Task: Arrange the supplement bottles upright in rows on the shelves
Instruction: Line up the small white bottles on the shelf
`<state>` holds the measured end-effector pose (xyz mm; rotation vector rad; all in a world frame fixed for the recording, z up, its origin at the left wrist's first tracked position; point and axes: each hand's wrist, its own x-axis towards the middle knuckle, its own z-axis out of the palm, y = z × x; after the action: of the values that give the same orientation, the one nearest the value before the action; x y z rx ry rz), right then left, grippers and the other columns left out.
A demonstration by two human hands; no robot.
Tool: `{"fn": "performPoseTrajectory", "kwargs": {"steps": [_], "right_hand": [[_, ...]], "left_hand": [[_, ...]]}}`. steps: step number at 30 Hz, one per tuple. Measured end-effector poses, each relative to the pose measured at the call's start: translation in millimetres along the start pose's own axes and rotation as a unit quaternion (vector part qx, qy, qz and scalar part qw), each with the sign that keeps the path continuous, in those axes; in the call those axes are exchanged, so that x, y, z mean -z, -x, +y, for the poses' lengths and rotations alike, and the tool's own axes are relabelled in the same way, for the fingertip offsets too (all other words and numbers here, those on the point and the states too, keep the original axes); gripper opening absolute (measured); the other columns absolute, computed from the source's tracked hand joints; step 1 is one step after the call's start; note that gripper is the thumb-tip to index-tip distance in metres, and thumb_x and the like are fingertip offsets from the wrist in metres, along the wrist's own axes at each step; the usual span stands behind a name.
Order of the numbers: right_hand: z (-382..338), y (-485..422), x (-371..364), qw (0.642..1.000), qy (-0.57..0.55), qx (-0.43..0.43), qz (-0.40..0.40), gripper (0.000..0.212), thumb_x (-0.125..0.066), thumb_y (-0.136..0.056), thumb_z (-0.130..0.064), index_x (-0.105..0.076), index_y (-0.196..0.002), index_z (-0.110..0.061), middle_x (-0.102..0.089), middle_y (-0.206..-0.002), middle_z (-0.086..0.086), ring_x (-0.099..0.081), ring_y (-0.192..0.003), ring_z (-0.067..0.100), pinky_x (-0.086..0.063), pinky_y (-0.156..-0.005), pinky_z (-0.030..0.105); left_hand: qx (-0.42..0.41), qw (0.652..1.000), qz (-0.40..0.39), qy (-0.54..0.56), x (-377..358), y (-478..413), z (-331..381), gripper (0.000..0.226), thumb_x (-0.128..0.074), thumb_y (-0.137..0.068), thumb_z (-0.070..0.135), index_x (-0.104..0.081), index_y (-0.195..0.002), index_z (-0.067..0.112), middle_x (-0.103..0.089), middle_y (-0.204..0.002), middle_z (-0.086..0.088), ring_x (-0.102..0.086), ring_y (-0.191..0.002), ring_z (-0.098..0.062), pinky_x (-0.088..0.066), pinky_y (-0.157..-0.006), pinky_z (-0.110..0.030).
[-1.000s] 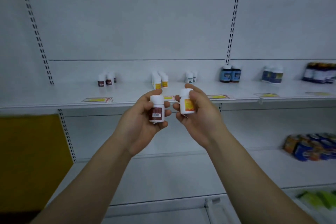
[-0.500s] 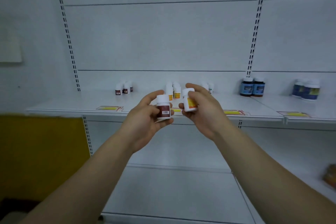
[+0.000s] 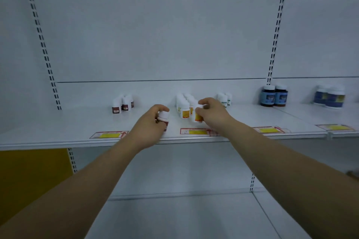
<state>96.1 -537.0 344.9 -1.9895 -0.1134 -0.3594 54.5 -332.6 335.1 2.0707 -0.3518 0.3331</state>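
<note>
Shelf (image 3: 58, 132), white, at about chest height. Toward its back edge on the left is a cluster of brown-label bottles (image 3: 121, 104), upright.

Left hand (image 3: 149, 128): fingers are curled round a brown-label supplement bottle (image 3: 163, 116), held upright just behind the shelf's front edge. It sits between the brown cluster and the yellow row. Cannot tell whether its base touches the shelf.
Risk: this spot is well apart from the brown cluster, so released here the bottle stands as a stray, not in a row. Pushing it left and back could strike the cluster's front bottle. These bottles are narrow and look light, so they are judged easy to topple.

Centre: a row of yellow-label bottles (image 3: 184, 107) runs front to back, upright.

Right hand (image 3: 213, 114): fingers and thumb pinch a yellow-label supplement bottle (image 3: 198, 117), just beside the front of that row. Motion blur hides whether it touches.
Risk: a nudge to the front bottle could knock the row over backward.

Green-label bottles (image 3: 224, 99) stand just behind the right knuckles, where a careless reach or pull-back could brush them. Dark blue-label bottles (image 3: 274, 96) stand well apart to the right, so no hazard is judged there.

Both hands are loaded, leaving none free to catch a falling bottle.
</note>
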Motion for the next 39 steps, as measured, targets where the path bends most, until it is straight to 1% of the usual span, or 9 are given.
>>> {"fn": "performPoseTrajectory", "kwargs": {"steps": [2, 6, 13, 22, 25, 28, 31, 35, 39], "right_hand": [[7, -11, -5, 0.999, 0.049, 0.007, 0.002, 0.028, -0.058, -0.09, -0.021, -0.051, -0.117, -0.02, -0.054, -0.093, -0.004, -0.055, -0.076, 0.01, -0.046, -0.069, 0.024], [10, -28, -7, 0.992, 0.123, 0.021, -0.022, 0.031, -0.058, -0.088, -0.017, -0.049, -0.117, -0.021, -0.055, -0.087, -0.002, -0.052, -0.072, 0.009, -0.039, -0.058, 0.02], [14, -51, -8, 0.979, 0.192, 0.044, -0.045, 0.04, -0.059, -0.088, -0.016, -0.043, -0.124, -0.018, -0.061, -0.102, 0.009, -0.056, -0.089, 0.023, -0.042, -0.073, 0.03], [27, -69, -10, 0.957, 0.271, 0.084, -0.053, 0.039, -0.054, -0.092, -0.027, -0.04, -0.127, -0.017, -0.059, -0.106, 0.009, -0.047, -0.081, 0.02, -0.035, -0.07, 0.029], [20, -70, -12, 0.953, 0.289, 0.081, -0.048, 0.048, -0.058, -0.089, -0.034, -0.039, -0.131, -0.019, -0.054, -0.12, 0.01, -0.049, -0.094, 0.023, -0.036, -0.076, 0.03], [0, -66, -23, 0.939, 0.302, 0.161, 0.009, 0.051, -0.057, -0.087, -0.04, -0.042, -0.132, -0.021, -0.047, -0.127, 0.009, -0.046, -0.113, 0.028, -0.034, -0.082, 0.032], [-28, -57, -61, 0.926, 0.312, 0.203, -0.062, 0.049, -0.054, -0.088, -0.048, -0.047, -0.129, -0.023, -0.049, -0.127, 0.007, -0.044, -0.118, 0.027, -0.036, -0.093, 0.035], [-50, -50, -133, 0.903, 0.359, 0.136, -0.191, 0.057, -0.046, -0.089, -0.057, -0.043, -0.136, -0.026, -0.043, -0.139, 0.007, -0.043, -0.125, 0.027, -0.034, -0.095, 0.034], [-55, -62, -177, 0.879, 0.413, 0.042, -0.234, 0.071, -0.032, -0.087, -0.069, -0.026, -0.147, -0.031, -0.027, -0.154, 0.007, -0.031, -0.137, 0.032, -0.026, -0.111, 0.046]], "left_hand": [[-0.012, 0.999, -0.013, -0.031, -2, -11, -6, 0.033, -0.053, -0.087, 0.007, -0.047, -0.103, 0.036, -0.058, -0.089, 0.005, -0.061, -0.077, -0.013, -0.048, -0.063, -0.025], [-0.013, 0.998, -0.007, -0.056, -4, -24, -13, 0.031, -0.055, -0.087, 0.005, -0.044, -0.103, 0.03, -0.057, -0.082, 0.007, -0.056, -0.058, 0.01, -0.038, -0.047, -0.007], [-0.02, 0.992, 0.001, -0.122, -8, -30, -12, 0.03, -0.06, -0.086, 0.013, -0.043, -0.103, 0.031, -0.06, -0.099, -0.004, -0.059, -0.075, -0.011, -0.039, -0.06, -0.02], [-0.01, 0.989, 0.028, -0.145, -9, -32, -14, 0.033, -0.061, -0.086, 0.014, -0.041, -0.106, 0.03, -0.059, -0.1, -0.006, -0.06, -0.073, -0.016, -0.044, -0.064, -0.024], [0.0, 0.991, 0.011, -0.136, 4, -33, -13, 0.039, -0.062, -0.084, 0.014, -0.038, -0.111, 0.029, -0.058, -0.1, -0.007, -0.062, -0.081, -0.026, -0.047, -0.072, -0.035], [0.007, 0.989, 0.024, -0.144, 36, -41, -21, 0.055, -0.067, -0.081, 0.012, -0.039, -0.124, 0.029, -0.052, -0.108, 0.001, -0.06, -0.09, -0.02, -0.043, -0.08, -0.028], [0.043, 0.987, 0.042, -0.149, 78, -52, -40, 0.059, -0.072, -0.078, 0.01, -0.044, -0.128, 0.025, -0.053, -0.107, 0.003, -0.056, -0.086, -0.016, -0.041, -0.069, -0.023], [0.086, 0.98, 0.037, -0.173, 121, -58, -75, 0.05, -0.073, -0.078, 0.013, -0.049, -0.119, 0.027, -0.051, -0.091, 0.012, -0.055, -0.079, -0.011, -0.037, -0.061, -0.021], [0.053, 0.979, -0.006, -0.195, 142, -67, -107, 0.05, -0.072, -0.079, 0.017, -0.042, -0.113, 0.036, -0.05, -0.094, 0.009, -0.058, -0.081, -0.013, -0.042, -0.063, -0.024]]}}
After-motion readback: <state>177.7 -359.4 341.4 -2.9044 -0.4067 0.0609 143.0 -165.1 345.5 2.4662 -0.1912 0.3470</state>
